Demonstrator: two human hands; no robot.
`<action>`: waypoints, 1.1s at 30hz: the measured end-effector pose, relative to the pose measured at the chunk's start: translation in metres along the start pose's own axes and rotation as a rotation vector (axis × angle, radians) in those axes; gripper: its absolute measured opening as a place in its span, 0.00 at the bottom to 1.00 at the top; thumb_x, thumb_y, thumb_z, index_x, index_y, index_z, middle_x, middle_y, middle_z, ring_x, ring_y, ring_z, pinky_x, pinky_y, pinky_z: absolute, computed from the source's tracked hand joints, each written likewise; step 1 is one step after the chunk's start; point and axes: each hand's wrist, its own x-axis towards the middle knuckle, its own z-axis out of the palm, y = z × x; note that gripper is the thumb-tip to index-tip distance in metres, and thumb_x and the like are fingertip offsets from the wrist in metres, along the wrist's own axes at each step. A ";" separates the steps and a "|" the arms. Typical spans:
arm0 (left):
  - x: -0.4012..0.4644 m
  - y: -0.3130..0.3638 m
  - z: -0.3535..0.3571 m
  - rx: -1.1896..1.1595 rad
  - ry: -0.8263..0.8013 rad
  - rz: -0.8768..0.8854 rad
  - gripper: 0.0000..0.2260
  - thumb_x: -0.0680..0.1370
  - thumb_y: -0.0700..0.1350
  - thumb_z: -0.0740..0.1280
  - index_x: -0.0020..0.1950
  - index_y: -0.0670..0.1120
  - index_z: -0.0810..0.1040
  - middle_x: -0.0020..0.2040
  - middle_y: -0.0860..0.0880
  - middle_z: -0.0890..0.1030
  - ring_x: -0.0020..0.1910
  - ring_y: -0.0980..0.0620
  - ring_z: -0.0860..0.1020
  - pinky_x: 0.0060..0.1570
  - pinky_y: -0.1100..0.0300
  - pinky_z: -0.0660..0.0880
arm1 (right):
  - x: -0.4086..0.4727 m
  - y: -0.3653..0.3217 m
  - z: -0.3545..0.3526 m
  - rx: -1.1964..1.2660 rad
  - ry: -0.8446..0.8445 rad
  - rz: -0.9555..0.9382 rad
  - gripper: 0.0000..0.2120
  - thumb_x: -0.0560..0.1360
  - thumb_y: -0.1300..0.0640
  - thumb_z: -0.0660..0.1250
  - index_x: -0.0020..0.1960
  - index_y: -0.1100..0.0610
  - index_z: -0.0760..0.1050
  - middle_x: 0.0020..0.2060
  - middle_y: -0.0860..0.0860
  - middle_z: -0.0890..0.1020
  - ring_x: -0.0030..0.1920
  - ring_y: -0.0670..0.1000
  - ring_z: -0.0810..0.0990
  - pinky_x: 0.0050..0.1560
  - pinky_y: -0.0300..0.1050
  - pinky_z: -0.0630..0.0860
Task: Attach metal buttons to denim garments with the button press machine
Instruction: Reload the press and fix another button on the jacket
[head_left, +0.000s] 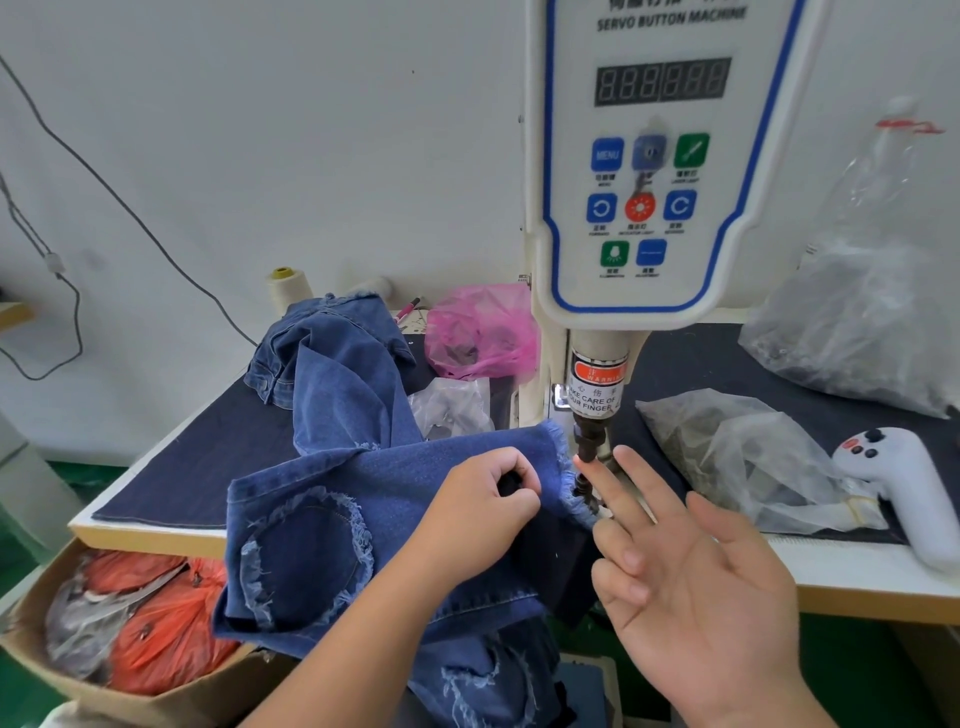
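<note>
The left hand (493, 499) pinches the denim garment (363, 519) just left of the press head (589, 441), while the right hand (691, 577), fingers spread, reaches beside it.

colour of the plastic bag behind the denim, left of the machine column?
Pink, translucent: the plastic bag shows clearly in the head view.

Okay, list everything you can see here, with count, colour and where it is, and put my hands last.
button press machine: one, white with blue trim, centre back
denim garment: one, blue, frayed, draped over table front under the press head
thread cone: one, cream, back left
pink bag: one, beside machine
clear bags: several, right side
white controller: one, right edge
cardboard box: one, brown, holding orange bags, lower left
left hand: pinches denim
right hand: open, fingers by press head
</note>
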 end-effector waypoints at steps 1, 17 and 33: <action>0.000 0.000 0.001 -0.005 -0.002 0.000 0.09 0.71 0.38 0.62 0.37 0.51 0.75 0.27 0.58 0.72 0.25 0.60 0.66 0.26 0.71 0.64 | 0.000 0.000 0.001 -0.009 0.004 -0.008 0.42 0.51 0.56 0.81 0.64 0.59 0.78 0.65 0.60 0.78 0.26 0.50 0.71 0.22 0.41 0.68; 0.004 -0.003 0.003 0.007 -0.005 0.002 0.08 0.70 0.39 0.62 0.37 0.52 0.75 0.27 0.59 0.73 0.26 0.60 0.66 0.27 0.71 0.64 | 0.000 -0.001 0.001 0.063 0.016 -0.017 0.37 0.55 0.57 0.78 0.65 0.59 0.78 0.65 0.62 0.78 0.26 0.49 0.71 0.21 0.40 0.69; 0.001 0.000 -0.001 -0.001 0.000 -0.007 0.09 0.71 0.38 0.61 0.38 0.51 0.75 0.27 0.60 0.72 0.24 0.61 0.66 0.26 0.72 0.63 | 0.000 -0.005 0.002 0.054 0.095 -0.024 0.39 0.55 0.58 0.75 0.67 0.55 0.73 0.62 0.66 0.79 0.27 0.49 0.72 0.23 0.41 0.71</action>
